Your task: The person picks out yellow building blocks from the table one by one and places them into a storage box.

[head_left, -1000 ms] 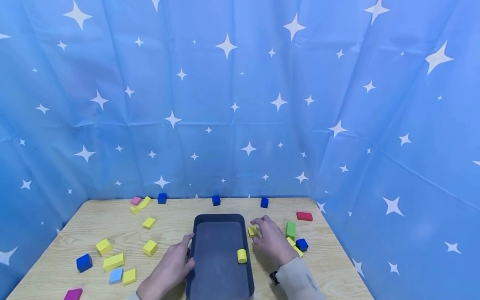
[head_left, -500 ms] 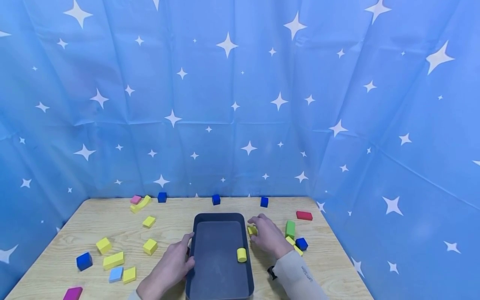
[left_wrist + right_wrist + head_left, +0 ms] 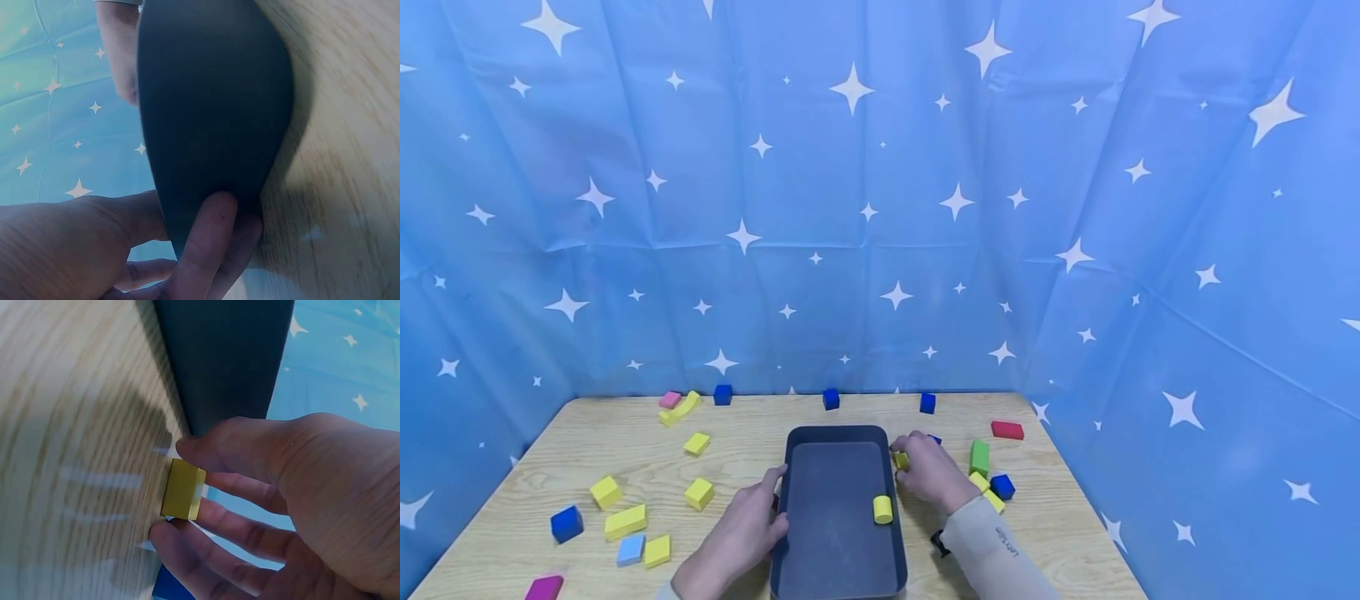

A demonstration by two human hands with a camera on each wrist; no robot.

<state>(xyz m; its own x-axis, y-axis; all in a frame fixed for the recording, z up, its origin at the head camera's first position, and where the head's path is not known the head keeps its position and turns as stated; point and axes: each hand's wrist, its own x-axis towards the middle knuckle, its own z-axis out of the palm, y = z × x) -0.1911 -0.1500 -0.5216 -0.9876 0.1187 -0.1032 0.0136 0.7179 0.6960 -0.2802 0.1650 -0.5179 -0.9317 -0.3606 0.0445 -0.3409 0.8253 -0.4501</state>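
My left hand [image 3: 741, 533] grips the left wall of a dark grey tray [image 3: 835, 575]. In the left wrist view, fingers [image 3: 215, 228] lie along the tray's outer wall while another part of the hand reaches over the rim. Inside the tray, by its right wall, stands a yellow cylinder [image 3: 882, 510]. Just outside that wall, my right hand [image 3: 934, 473] has thumb and fingers curled round a small yellow block [image 3: 183, 489] at the table surface. A blue block [image 3: 172, 584] shows behind those fingers, partly hidden.
Right of the right hand lie a green block [image 3: 980, 457], a red block [image 3: 1007, 430], a blue cube [image 3: 1002, 487] and yellow pieces [image 3: 994, 501]. Several yellow, blue and pink blocks are spread over the left side. Blue cubes [image 3: 831, 399] line the back edge before a starry curtain [image 3: 880, 208].
My right hand has shifted slightly left and closed in on the yellow block, uncovering part of a blue block behind it. The left hand and the tray have stayed put.
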